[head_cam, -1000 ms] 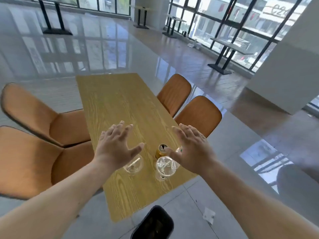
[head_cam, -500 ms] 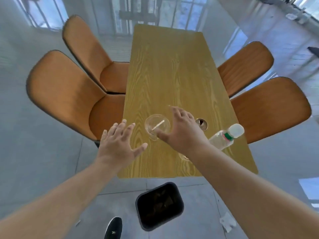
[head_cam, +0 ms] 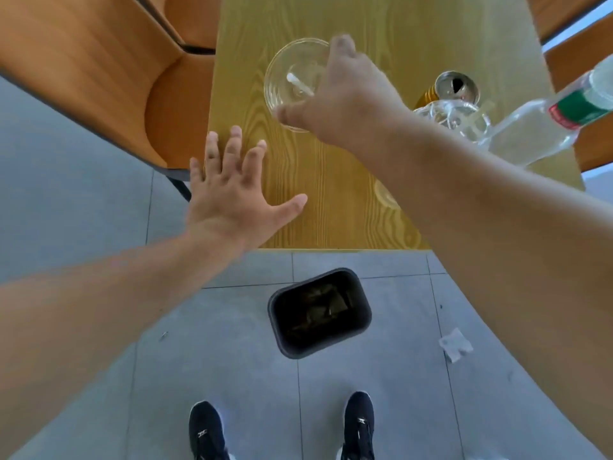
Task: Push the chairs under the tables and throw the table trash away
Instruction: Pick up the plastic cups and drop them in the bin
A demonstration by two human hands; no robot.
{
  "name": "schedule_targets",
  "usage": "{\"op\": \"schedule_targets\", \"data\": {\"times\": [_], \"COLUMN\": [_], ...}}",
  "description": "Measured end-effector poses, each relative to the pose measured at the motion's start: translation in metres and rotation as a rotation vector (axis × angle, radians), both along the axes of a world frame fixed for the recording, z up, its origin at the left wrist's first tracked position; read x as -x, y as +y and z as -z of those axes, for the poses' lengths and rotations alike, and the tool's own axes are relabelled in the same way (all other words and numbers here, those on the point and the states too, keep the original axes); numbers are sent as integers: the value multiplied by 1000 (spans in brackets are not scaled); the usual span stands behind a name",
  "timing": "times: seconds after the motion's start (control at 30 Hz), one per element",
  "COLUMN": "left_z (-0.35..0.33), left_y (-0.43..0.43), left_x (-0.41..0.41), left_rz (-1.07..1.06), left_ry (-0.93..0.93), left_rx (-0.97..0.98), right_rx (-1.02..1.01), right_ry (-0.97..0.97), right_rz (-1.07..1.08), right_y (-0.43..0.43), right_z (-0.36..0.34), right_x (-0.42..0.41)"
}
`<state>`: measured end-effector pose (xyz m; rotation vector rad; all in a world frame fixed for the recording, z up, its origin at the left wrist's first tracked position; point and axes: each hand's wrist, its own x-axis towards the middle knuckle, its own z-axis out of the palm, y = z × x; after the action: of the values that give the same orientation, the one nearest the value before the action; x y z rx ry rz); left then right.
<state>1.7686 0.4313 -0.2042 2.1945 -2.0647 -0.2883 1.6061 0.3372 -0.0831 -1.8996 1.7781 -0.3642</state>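
Note:
On the near end of the wooden table (head_cam: 331,220) stands a clear plastic cup (head_cam: 292,81) with a white straw inside. My right hand (head_cam: 338,94) reaches over it, with thumb and fingers clasping its rim. My left hand (head_cam: 232,197) hovers flat with spread fingers over the table's near left corner and holds nothing. Right of the cup are a gold can (head_cam: 454,89), a crumpled clear cup (head_cam: 454,119) and a clear bottle with a green label (head_cam: 544,124) lying on its side. A black trash bin (head_cam: 318,313) stands on the floor just below the table edge.
An orange chair (head_cam: 99,78) stands pulled out at the table's left, and parts of two more (head_cam: 583,61) show at the right. Another clear cup (head_cam: 384,194) peeks from under my right forearm. A paper scrap (head_cam: 456,348) lies on the grey tiles near my shoes (head_cam: 205,429).
The view has tilted down and closer to the table end. My right hand has moved left across the trash and closed on the clear cup. My left hand stays open at the left.

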Motion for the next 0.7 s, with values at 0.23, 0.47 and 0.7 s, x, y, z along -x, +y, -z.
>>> {"op": "schedule_targets", "data": {"times": [0.23, 0.47, 0.7], "left_z": [-9, -5, -2], "left_y": [4, 3, 5], "left_x": [2, 2, 2], "left_rz": [-6, 4, 12], "left_ry": [41, -12, -17], "left_rx": [-31, -12, 11], "right_rx": [9, -1, 48], "right_ry": [-76, -116, -290], "right_rz": [71, 52, 93], "right_y": [1, 47, 82], "right_z": [-6, 4, 23], "right_x": [-7, -6, 2]}}
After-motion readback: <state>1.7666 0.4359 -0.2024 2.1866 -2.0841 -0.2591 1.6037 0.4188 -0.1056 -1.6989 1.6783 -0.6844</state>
